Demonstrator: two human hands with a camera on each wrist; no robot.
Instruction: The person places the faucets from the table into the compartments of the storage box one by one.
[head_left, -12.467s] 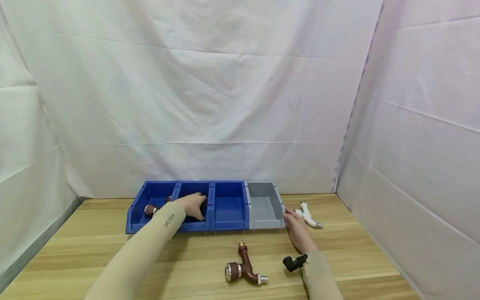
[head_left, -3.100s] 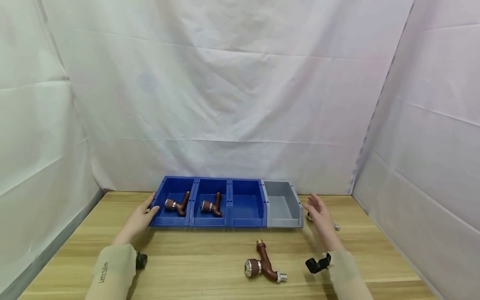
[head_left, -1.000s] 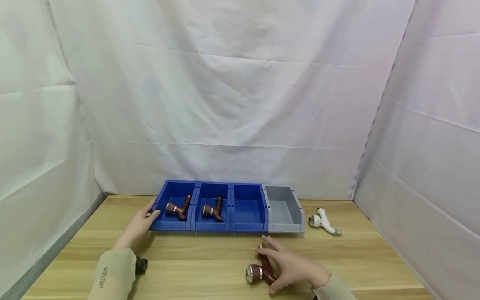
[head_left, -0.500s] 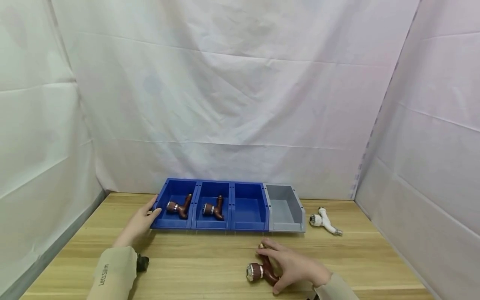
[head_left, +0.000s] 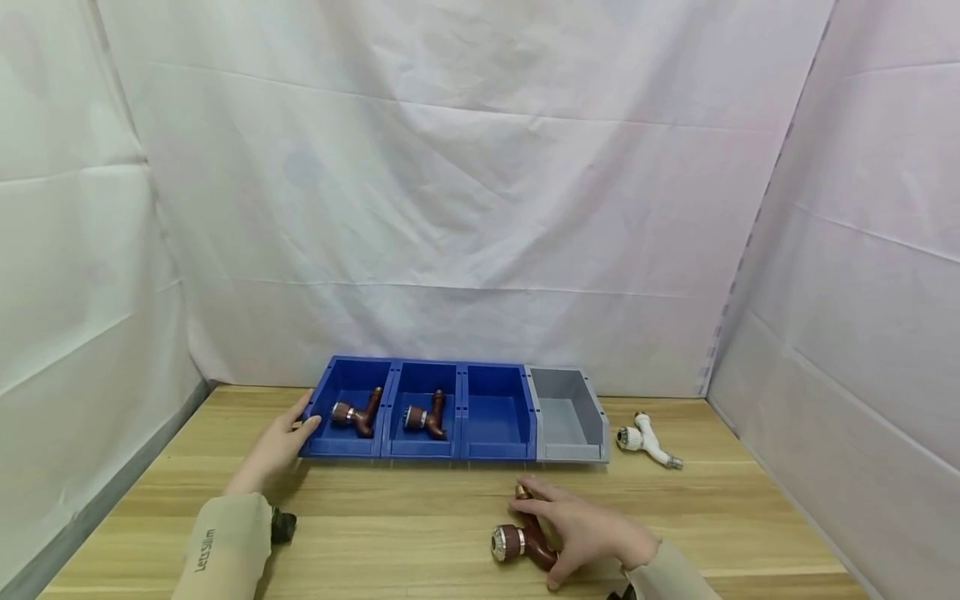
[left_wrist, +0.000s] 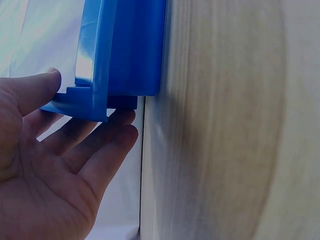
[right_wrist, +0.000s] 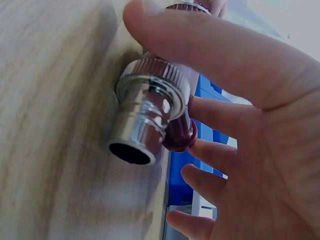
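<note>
At the left end of the bin row, my left hand (head_left: 273, 446) pinches the side rim of the leftmost blue bin (head_left: 341, 448). The left wrist view has the thumb on one face of the bin's rim (left_wrist: 95, 100) and the fingers behind it. My right hand (head_left: 588, 529) holds a brown faucet (head_left: 510, 543) lying on the table, thumb on the near side and fingers by its brass-threaded end. Up close in the right wrist view, the faucet's silver spout (right_wrist: 137, 120) points out below the thumb; part of the body is hidden behind the hand.
Two more brown faucets lie in the bins, one faucet (head_left: 358, 414) in the leftmost and another faucet (head_left: 427, 417) in the second blue bin. A third blue bin (head_left: 498, 452) and a grey bin (head_left: 573, 452) adjoin. A white faucet (head_left: 648, 442) lies on the table (head_left: 390, 525) at right.
Earlier my left hand reached into the second bin; it moved to the row's left end. My right hand left the grey bin's side and came down onto the brown faucet, where it stays.
</note>
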